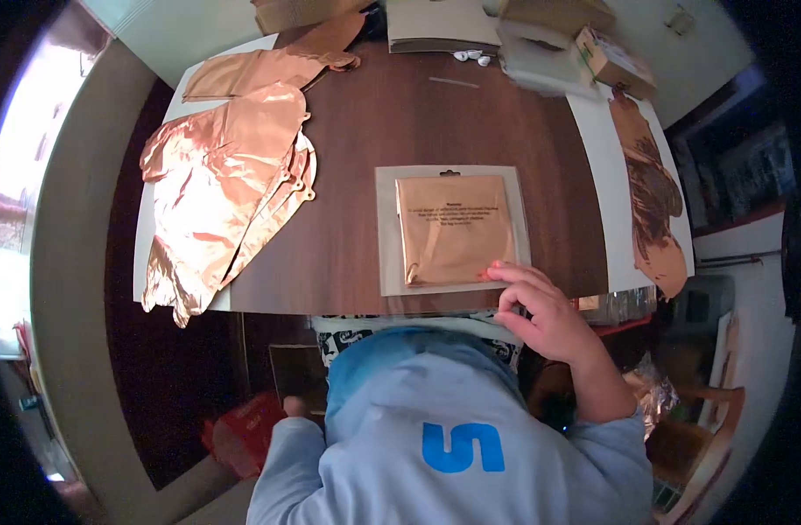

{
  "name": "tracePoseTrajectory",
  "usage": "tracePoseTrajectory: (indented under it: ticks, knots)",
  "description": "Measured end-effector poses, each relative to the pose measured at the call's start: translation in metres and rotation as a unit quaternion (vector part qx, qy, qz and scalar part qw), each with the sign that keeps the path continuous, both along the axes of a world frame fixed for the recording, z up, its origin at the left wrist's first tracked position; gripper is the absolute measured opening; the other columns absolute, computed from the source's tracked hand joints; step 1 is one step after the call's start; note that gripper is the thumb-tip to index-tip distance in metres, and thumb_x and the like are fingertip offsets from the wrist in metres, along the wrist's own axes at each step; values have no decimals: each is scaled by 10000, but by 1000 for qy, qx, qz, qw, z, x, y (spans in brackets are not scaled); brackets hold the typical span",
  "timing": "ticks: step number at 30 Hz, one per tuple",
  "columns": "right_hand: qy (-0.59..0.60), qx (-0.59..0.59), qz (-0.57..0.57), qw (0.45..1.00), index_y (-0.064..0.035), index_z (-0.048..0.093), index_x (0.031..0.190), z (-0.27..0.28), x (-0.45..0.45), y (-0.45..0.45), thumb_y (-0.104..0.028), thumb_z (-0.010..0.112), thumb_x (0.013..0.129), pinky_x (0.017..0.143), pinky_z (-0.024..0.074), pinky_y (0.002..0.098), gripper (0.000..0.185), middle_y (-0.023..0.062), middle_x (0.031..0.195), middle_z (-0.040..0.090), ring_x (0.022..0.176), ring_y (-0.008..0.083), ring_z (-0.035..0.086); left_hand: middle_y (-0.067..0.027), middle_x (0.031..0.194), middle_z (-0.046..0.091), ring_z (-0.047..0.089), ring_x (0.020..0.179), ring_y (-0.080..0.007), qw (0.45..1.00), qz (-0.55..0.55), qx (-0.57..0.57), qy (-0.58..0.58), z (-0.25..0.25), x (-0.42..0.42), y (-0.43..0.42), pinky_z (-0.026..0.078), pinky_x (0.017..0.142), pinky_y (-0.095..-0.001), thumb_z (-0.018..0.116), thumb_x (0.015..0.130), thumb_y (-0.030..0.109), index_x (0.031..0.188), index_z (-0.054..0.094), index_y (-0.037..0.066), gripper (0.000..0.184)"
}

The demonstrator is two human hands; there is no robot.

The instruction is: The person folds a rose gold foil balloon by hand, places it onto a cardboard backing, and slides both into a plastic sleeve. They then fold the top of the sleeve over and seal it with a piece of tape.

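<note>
A flat, clear plastic packet (387,227) with a hang hole lies near the front edge of the table. Inside it is a folded copper-coloured foil balloon (453,249), with small dark print on the upper part. My right hand (545,315) reaches in from the right, its fingertips on the packet's lower right corner. The thumb stands apart from the fingers, and nothing shows between them. My left hand (294,406) hangs low beside my body, below the table edge. Only a small part of it comes out of the sleeve, with the fingers hidden.
Flat copper foil balloons (225,175) are piled on the table's left side. Another long foil piece (650,192) lies along the right edge. At the back are a stack of card (440,26), small white items (472,58), clear plastic bags (545,66) and a box (615,59). A red bag (243,433) sits below left.
</note>
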State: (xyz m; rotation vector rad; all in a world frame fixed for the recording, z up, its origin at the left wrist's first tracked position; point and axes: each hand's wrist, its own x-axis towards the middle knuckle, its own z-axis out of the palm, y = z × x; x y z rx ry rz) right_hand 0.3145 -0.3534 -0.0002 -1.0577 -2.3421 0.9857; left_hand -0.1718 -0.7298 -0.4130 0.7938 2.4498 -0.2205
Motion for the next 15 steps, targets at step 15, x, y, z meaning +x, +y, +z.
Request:
tracePoseTrajectory:
  ticks: [15]
  knots:
    - [80, 32, -81, 993, -54, 601, 861, 6, 16, -9, -42, 744, 798, 1017, 466, 429, 157, 141, 1235, 648, 1231, 330, 586, -228, 1096, 699, 683, 1029, -358, 976, -112, -164, -86, 67, -23, 50, 546, 877, -455, 677, 840, 378, 1042, 712, -6, 436]
